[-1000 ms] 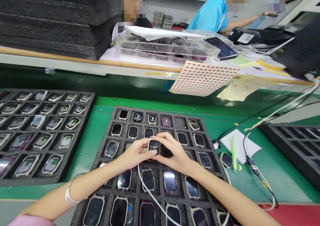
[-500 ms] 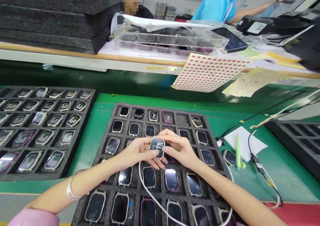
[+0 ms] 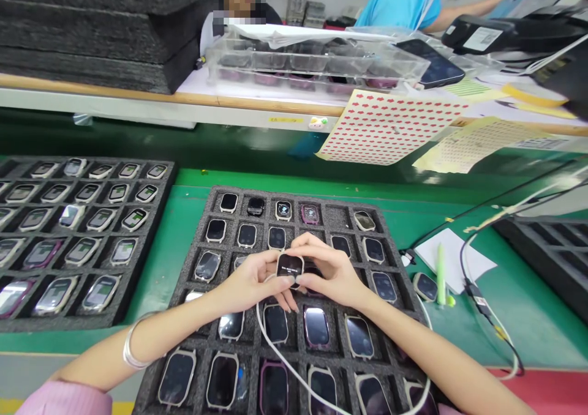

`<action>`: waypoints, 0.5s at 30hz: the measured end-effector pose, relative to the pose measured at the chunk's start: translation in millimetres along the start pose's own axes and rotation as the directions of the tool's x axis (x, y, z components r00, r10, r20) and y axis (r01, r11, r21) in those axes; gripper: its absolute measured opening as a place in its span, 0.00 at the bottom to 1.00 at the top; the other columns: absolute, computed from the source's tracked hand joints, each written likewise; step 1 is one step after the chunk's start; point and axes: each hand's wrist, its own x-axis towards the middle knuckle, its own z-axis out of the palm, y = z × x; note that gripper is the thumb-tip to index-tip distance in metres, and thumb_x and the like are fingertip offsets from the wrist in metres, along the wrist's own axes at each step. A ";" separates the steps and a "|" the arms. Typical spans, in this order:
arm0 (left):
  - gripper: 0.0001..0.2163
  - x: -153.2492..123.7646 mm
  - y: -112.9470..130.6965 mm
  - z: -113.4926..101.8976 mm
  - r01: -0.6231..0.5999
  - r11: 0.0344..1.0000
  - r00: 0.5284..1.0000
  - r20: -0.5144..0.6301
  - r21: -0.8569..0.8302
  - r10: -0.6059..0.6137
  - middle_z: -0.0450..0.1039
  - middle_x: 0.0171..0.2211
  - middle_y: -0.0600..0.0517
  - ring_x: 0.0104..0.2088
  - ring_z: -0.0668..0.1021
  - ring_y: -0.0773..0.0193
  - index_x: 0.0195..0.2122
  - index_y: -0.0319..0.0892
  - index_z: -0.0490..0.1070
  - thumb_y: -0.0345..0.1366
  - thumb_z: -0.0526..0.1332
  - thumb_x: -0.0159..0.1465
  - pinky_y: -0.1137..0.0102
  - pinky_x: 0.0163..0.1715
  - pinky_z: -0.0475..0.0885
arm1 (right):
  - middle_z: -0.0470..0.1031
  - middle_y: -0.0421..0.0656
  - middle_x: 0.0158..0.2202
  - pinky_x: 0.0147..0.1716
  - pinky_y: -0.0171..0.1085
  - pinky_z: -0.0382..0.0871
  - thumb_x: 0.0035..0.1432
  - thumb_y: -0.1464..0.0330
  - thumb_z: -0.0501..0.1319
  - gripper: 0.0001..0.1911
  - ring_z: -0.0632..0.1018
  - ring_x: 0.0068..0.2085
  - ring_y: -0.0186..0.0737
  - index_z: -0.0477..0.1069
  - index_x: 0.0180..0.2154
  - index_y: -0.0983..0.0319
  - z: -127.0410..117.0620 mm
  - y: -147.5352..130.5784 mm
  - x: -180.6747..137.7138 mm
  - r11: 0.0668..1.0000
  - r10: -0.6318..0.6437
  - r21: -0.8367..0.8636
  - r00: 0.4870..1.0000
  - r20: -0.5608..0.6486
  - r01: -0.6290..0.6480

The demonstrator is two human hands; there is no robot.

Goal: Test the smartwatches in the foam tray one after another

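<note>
A smartwatch (image 3: 290, 264) with a pale case and small white text on its dark screen is held over the foam tray (image 3: 331, 318). My left hand (image 3: 263, 278) grips it from the left, thumb on the lower edge and fingers underneath. My right hand (image 3: 331, 270) pinches its right side, thumb at the lower corner and fingers on the upper edge. A white cable (image 3: 281, 358) drops from under my left hand and loops across the tray. Whether it joins the watch is hidden. Several watches with pale, dark or purple cases sit in the tray's pockets.
A second foam tray (image 3: 117, 302) of watches lies left; another dark tray (image 3: 555, 243) is at right. Beside the middle tray are a loose watch (image 3: 425, 286), a green pen (image 3: 441, 274) and white paper (image 3: 475, 262). Clear plastic trays (image 3: 316, 66) and stacked foam (image 3: 92, 35) occupy the shelf.
The watch has tilted slightly in my hands, and its screen looks darker with the text still showing. Both hands keep their hold. The camera view has shifted a little.
</note>
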 end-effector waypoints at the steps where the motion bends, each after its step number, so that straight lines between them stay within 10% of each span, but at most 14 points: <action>1: 0.16 0.8 -0.9 0.3 -0.002 1.000 1.000 -0.030 0.023 0.002 0.76 0.30 0.48 0.26 0.80 0.63 0.45 0.37 0.65 0.41 0.63 0.61 0.72 0.25 0.76 | 0.67 0.46 0.42 0.43 0.44 0.71 0.56 0.63 0.65 0.20 0.72 0.43 0.42 0.71 0.51 0.57 -0.7 -0.9 0.2 0.996 -0.026 -0.088 1.000 0.017 0.027; 15: 0.12 3.4 -6.4 -0.4 0.039 0.980 0.988 -0.152 0.197 -0.009 0.68 0.23 0.57 0.15 0.70 0.75 0.40 0.39 0.64 0.40 0.61 0.60 0.80 0.13 0.64 | 0.68 0.50 0.48 0.46 0.44 0.71 0.59 0.67 0.62 0.27 0.73 0.48 0.46 0.60 0.59 0.57 8.4 4.0 -6.2 0.829 -0.146 -0.540 0.989 0.036 0.143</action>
